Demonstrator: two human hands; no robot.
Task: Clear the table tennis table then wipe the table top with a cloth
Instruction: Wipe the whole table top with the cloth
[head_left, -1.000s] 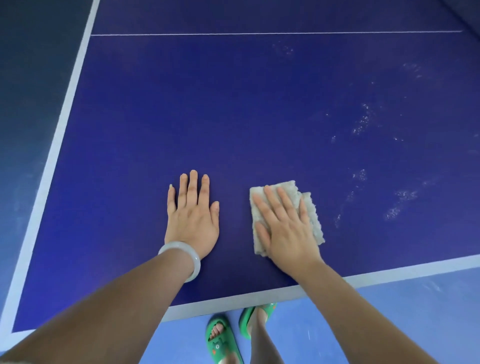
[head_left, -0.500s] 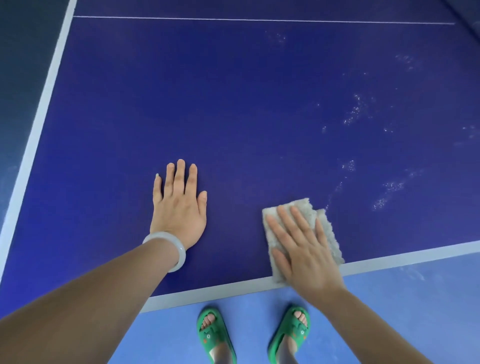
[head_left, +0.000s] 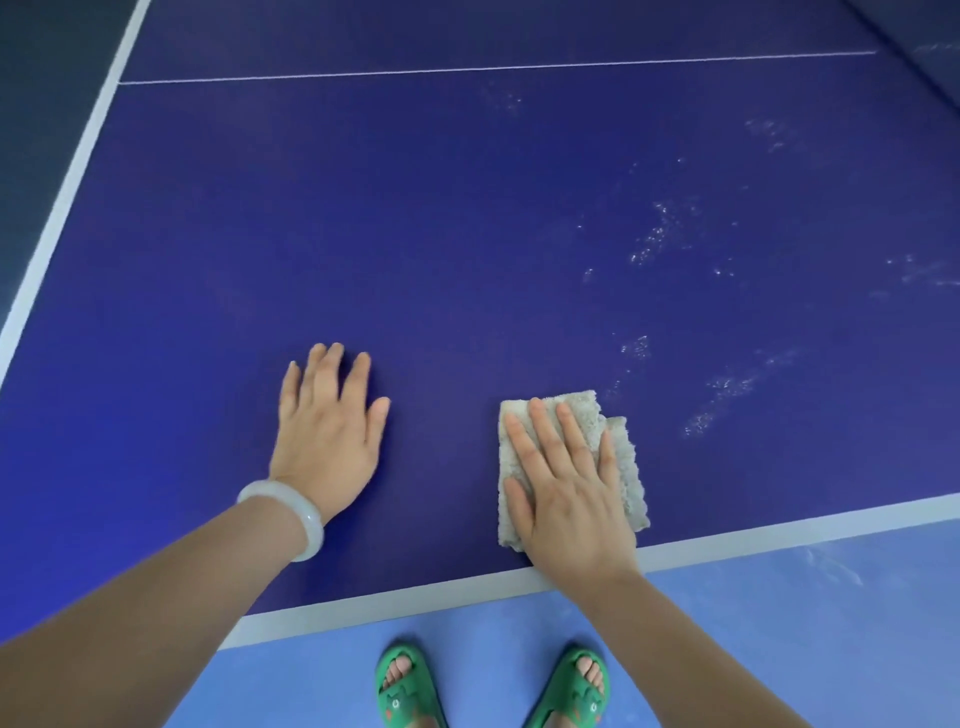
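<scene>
Beige terry cloth lies folded under the right hand on my remote feed. The fingers are straight and slightly fanned and the palm presses flat: an open hand bearing down on the fabric rather than clutching it. The cloth sits on the dark blue table top just inside the white edge line, and the heel of the hand reaches that line. Fabric shows past the fingertips and along the hand's right side.

Well to its left, the left hand also rests palm-down on the bare surface, with fingers extended, close together and a little blurred, holding nothing. A pale, translucent bracelet circles that wrist. I see both forearms coming in from the lower corners of the view.

Beyond the cloth, up and to the right, whitish smudges speckle the blue in scattered patches. A thin white centre line crosses the far part of the table, and a broader white sideline runs along its left border.

Below the near edge, on a lighter blue floor, the person's feet stand in green sandals, toes pointing toward the table
</scene>
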